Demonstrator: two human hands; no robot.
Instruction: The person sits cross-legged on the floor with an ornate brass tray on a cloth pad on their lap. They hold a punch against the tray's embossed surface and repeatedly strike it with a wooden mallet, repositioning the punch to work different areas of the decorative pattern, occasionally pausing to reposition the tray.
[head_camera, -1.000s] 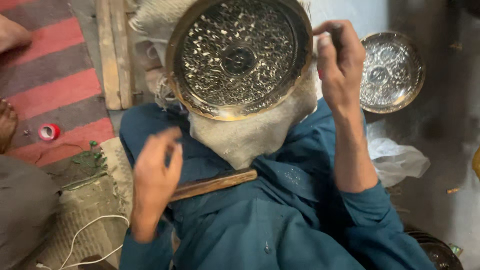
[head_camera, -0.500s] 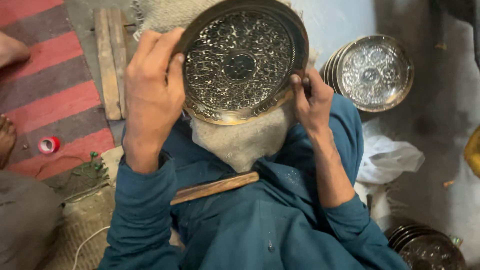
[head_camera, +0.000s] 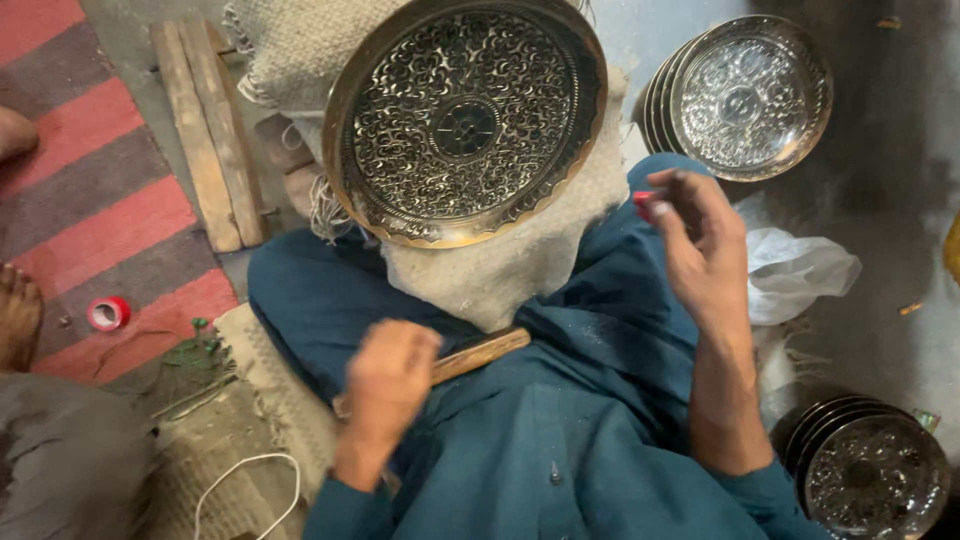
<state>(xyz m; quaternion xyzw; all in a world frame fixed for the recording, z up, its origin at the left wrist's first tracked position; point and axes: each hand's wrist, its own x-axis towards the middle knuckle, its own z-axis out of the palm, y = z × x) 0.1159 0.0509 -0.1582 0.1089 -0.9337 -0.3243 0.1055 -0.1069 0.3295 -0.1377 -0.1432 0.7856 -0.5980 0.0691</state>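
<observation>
A round engraved brass plate (head_camera: 465, 120) leans tilted on a burlap cloth (head_camera: 500, 270) over my raised knee. Neither hand touches it. My right hand (head_camera: 705, 255) hovers to the right of the plate and pinches a small red object (head_camera: 645, 200) between thumb and fingertips. My left hand (head_camera: 385, 390) is blurred above my lap, fingers curled, at the near end of a wooden stick (head_camera: 480, 355) that lies across my blue-green clothes. Whether it grips the stick is unclear.
A stack of engraved plates (head_camera: 745, 95) lies at the top right, and another stack (head_camera: 870, 475) at the bottom right. A white plastic bag (head_camera: 800, 270) sits between them. Wooden planks (head_camera: 205, 140), a red tape roll (head_camera: 108, 312) and another person's foot (head_camera: 18, 320) are on the left.
Both hands have come off the plate. My left hand dropped to the wooden stick on my lap. My right hand drew back to the right with the red object.
</observation>
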